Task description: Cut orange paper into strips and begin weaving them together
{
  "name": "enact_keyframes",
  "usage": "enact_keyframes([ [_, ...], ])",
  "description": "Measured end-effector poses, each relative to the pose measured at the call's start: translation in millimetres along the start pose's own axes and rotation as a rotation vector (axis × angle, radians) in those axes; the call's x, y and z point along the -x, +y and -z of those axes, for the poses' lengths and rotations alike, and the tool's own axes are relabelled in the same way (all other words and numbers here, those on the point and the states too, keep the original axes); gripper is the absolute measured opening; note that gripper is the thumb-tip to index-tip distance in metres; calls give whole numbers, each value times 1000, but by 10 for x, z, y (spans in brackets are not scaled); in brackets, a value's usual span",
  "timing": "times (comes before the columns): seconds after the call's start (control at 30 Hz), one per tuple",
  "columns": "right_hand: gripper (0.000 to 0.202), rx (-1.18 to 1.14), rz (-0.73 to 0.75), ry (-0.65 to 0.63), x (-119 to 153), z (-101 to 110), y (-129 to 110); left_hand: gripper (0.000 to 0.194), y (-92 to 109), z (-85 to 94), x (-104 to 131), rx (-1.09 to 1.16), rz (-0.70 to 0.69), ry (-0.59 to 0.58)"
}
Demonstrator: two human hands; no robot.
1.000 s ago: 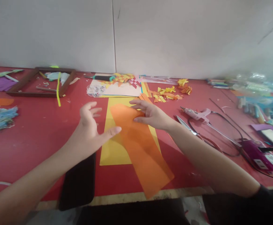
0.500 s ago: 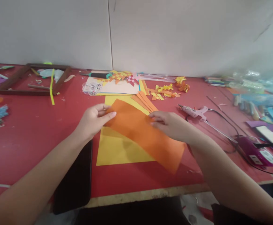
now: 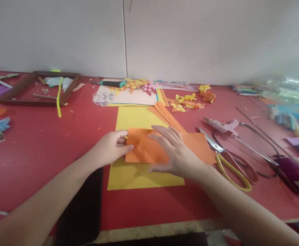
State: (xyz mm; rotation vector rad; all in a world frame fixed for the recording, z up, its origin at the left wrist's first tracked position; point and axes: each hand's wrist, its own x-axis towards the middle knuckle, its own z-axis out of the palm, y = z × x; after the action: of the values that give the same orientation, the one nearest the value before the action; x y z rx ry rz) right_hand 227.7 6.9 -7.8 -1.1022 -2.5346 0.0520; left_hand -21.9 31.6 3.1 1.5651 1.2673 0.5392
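Observation:
An orange paper sheet (image 3: 198, 145) lies crosswise over a yellow sheet (image 3: 128, 177) on the red table. My left hand (image 3: 113, 147) pinches the orange paper's left edge, thumb on top and fingers behind. Over the middle of the orange paper is my right hand (image 3: 175, 150), its fingers spread and nothing gripped. Orange paper strips (image 3: 167, 116) lie just behind. Scissors (image 3: 223, 153) with one yellow and one red handle rest at the right end of the orange paper.
A pink glue gun (image 3: 223, 127) with its cord lies to the right, near a purple box (image 3: 293, 171). Paper scraps (image 3: 185, 102) and a brown frame (image 3: 26, 102) are at the back. A black flat object (image 3: 85, 205) sits at front left.
The orange paper has turned from slanting to nearly level and come down onto the yellow sheet. My right hand has opened off it. The scissors now show.

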Motion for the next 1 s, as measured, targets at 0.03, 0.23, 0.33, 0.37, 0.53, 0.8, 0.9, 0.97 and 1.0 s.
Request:
enact_keyframes([
  [0.03,79,-20,31,-9,3,-36,-23,27,-4,-1,2,16,12,-24],
  [0.23,50,-79,33,11,3,-23,-51,34,-5,12,20,98,100,-126],
  [0.33,29,-104,60,14,7,13,-65,30,17,8,39,52,88,-108],
  [0.37,22,-113,70,17,8,19,-71,30,24,5,44,11,63,-71],
  [0.53,15,-115,53,75,-2,24,-83,29,23,-12,29,-122,-65,32],
  [0.8,22,-50,52,96,2,32,-122,41,18,-64,79,-67,-137,12],
  [0.9,25,-18,78,75,3,23,-155,48,54,-72,107,-1,-227,0],
  [0.97,24,-7,72,65,2,24,-176,37,61,-78,103,-38,-265,-25],
  [1.0,21,-9,69,56,2,26,-184,30,59,-82,95,-72,-260,-27],
])
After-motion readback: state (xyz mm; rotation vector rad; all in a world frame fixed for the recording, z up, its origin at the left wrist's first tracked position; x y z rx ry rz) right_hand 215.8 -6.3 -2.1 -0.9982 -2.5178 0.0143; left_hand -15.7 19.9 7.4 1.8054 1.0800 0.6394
